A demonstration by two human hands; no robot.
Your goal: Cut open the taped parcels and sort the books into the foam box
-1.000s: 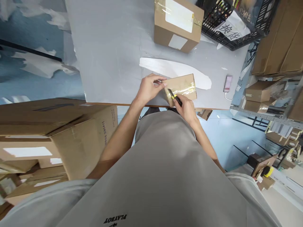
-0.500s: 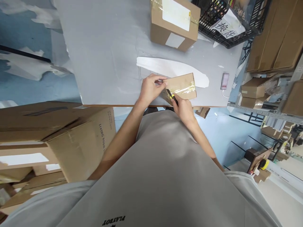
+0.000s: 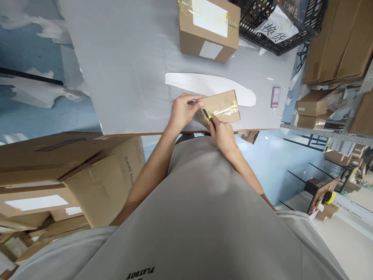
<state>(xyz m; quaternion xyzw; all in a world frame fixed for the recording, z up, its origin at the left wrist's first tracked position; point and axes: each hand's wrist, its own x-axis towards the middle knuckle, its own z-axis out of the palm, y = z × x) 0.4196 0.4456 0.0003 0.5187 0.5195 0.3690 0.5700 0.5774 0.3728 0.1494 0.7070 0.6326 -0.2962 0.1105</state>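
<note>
blue floor down below, with big brown boxes on the left. near the front edge of the gray table, a small brown box with shiny clear tape on it. at its left end, left hand, with thumb and fingertips close together, right by the top left corner of the box. pinching the corner or only touching, cannot tell. lower down, near the bottom left part of the same box, right hand, with fingers curled tight around a black and yellow cutter. cutter tip pointing up and left, at the left end of the box, just below the left thumb. touching the cardboard or just over it, too small to tell. just behind the small box, a long strip of white paper. farther back, a bigger box with white labels, next to a black basket.
</note>
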